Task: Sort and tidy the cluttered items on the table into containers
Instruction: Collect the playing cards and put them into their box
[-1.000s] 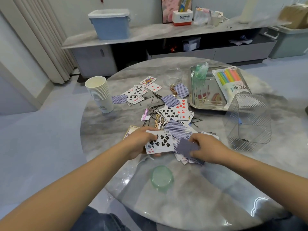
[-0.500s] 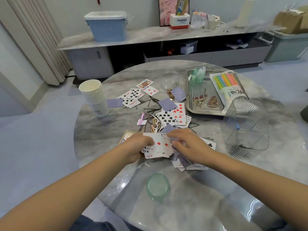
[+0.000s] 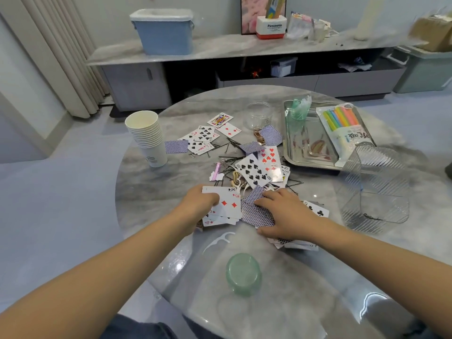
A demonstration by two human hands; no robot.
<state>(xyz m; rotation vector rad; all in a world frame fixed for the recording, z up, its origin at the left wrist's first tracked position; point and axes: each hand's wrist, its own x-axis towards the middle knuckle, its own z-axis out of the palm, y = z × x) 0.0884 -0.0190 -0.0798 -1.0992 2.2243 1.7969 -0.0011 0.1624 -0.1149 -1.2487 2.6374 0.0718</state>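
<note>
Playing cards lie scattered over the round marble table [image 3: 151,192]. My left hand [image 3: 199,204] grips a small stack of face-up cards [image 3: 226,206], the three of diamonds on top. My right hand [image 3: 286,214] lies spread on a loose heap of blue-backed cards [image 3: 254,211] right beside that stack, fingers resting on the backs and thumb at the heap's near edge. More cards [image 3: 254,168] lie just beyond, mixed with black hairpins [image 3: 230,159] and paper clips. Another group of cards [image 3: 203,138] sits farther back left.
A stack of paper cups [image 3: 146,135] stands at the left. A steel tray [image 3: 305,157] with a pack of coloured sticks [image 3: 342,126] sits at the back right. A clear ribbed container [image 3: 374,189] stands right. A green cup [image 3: 243,274] and a floss pick [image 3: 220,239] lie near me.
The card in my right hand a second ago is gone, with the three of diamonds now topping my left hand's stack. My right hand now lies on the blue-backed heap.
</note>
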